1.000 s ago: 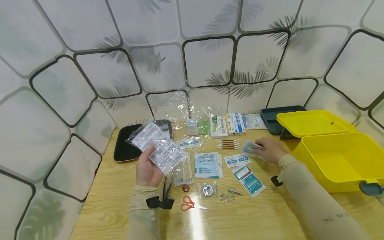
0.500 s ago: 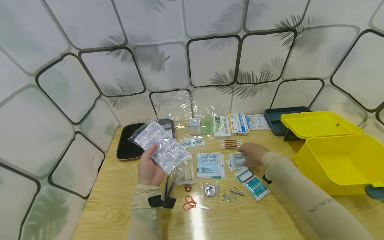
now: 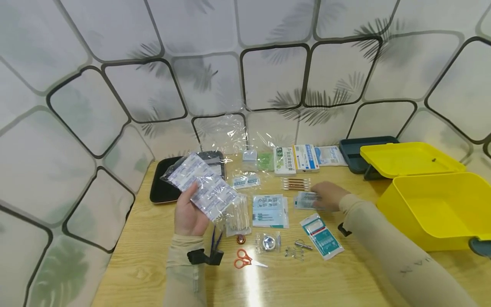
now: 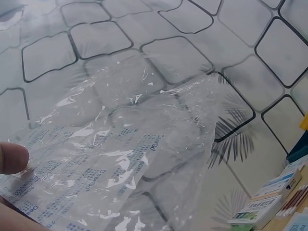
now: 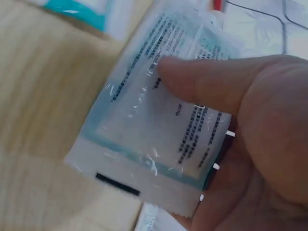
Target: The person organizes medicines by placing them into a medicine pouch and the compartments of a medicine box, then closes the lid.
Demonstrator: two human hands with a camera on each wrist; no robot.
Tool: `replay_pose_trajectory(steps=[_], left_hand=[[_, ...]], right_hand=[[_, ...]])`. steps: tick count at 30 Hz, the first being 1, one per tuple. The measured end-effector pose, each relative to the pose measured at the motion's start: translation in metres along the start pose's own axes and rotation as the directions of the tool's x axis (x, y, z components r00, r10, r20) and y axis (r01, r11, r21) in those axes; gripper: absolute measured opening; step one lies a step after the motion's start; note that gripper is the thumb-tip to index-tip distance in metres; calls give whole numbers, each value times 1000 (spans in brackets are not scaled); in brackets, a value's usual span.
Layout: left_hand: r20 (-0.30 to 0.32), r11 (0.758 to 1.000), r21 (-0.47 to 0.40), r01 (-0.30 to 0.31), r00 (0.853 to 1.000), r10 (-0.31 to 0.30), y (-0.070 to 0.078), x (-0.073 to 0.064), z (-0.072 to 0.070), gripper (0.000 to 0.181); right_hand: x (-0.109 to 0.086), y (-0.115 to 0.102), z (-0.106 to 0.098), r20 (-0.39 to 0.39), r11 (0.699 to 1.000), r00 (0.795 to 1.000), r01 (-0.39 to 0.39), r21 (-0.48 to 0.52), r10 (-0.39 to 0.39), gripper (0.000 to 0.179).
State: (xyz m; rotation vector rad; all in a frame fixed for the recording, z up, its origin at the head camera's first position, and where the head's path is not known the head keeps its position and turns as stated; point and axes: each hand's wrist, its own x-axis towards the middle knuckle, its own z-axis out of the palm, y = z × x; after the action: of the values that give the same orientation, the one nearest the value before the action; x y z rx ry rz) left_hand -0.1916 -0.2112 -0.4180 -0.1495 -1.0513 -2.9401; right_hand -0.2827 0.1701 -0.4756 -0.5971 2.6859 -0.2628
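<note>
My left hand [image 3: 191, 218] holds up a clear plastic bag [image 3: 205, 187] of white sheets printed in blue, its thumb across the front. In the left wrist view the bag [image 4: 91, 178] spreads wide, with loose film beyond the sheets. At the right of the laid-out items, my right hand [image 3: 330, 195] holds a flat, see-through sachet [image 3: 305, 200] low over the table. The right wrist view shows the thumb on top of that sachet [image 5: 149, 110], other fingers beneath. A blue-white card of packets that lay there is now mostly hidden.
Bagged cotton swabs [image 3: 238, 215], a pale blue packet [image 3: 269, 211], orange scissors [image 3: 245, 259], a tape roll [image 3: 269, 243] and a teal packet [image 3: 322, 236] lie nearby. Boxes [image 3: 284, 162] line the wall. An open yellow case [image 3: 429, 213] stands right; a black tray [image 3: 161, 187] lies left.
My right hand has moved left with the sachet, away from the yellow case, and brought it down over the blue-white card. My left hand stays nearly still with the bag.
</note>
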Motion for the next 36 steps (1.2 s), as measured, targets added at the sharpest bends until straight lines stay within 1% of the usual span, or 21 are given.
replay_pose_trajectory(steps=[3,5,6,9,10,12,16,18,20,23,25,28,30,32,36], left_hand=[[-9,1000,4,-7,1000,7,6,-1,-3,48],[-12,1000,-6,-10,1000,10,12,-2,-5,48],[-20,1000,-9,-13,1000,13,16,-3,-6,48],[-39,999,-15,-29,999,28,25,-4,-9,49],[-44,999,-19,-35,998,34,27,-5,-10,49],[-57,999,-12,-53,997,52,31,-5,-12,50],[-65,997,-11,-80,995,79,36,-6,-15,50],[-70,996,-16,-87,994,85,37,-7,-15,50],[-64,996,-26,-87,994,85,38,-7,-16,49],[-61,995,-36,-89,994,87,38,-7,-16,49],[-54,995,-40,-94,994,92,39,-7,-16,49],[-51,994,-45,-96,994,94,38,-6,-16,48],[-56,994,-48,-95,994,92,38,-6,-15,47],[-64,994,-48,-93,994,90,38,-6,-15,46],[-76,995,-43,-92,993,89,38,-6,-15,46]], right_hand=[[-4,0,-8,-44,997,998,41,67,-38,37],[-5,-3,-14,-79,994,995,64,86,-57,38],[-4,-7,-17,-93,994,994,66,89,-58,40],[2,-19,-25,-132,993,988,87,81,-76,40],[5,-24,-28,-137,992,987,92,84,-80,37],[15,-35,-31,-159,989,980,127,69,-115,31],[41,-61,-39,-196,976,961,211,58,-196,14],[55,-75,-42,-198,969,953,243,45,-230,18],[68,-89,-42,-177,970,957,241,39,-231,25],[88,-107,-38,-141,969,962,242,41,-234,30],[100,-118,-34,-104,973,970,226,55,-220,29],[114,-129,-28,-34,977,978,208,46,-206,34],[120,-134,-25,13,980,981,195,26,-195,36],[124,-136,-24,54,982,981,187,-19,-186,39],[125,-135,-25,110,987,983,154,-48,-148,38]])
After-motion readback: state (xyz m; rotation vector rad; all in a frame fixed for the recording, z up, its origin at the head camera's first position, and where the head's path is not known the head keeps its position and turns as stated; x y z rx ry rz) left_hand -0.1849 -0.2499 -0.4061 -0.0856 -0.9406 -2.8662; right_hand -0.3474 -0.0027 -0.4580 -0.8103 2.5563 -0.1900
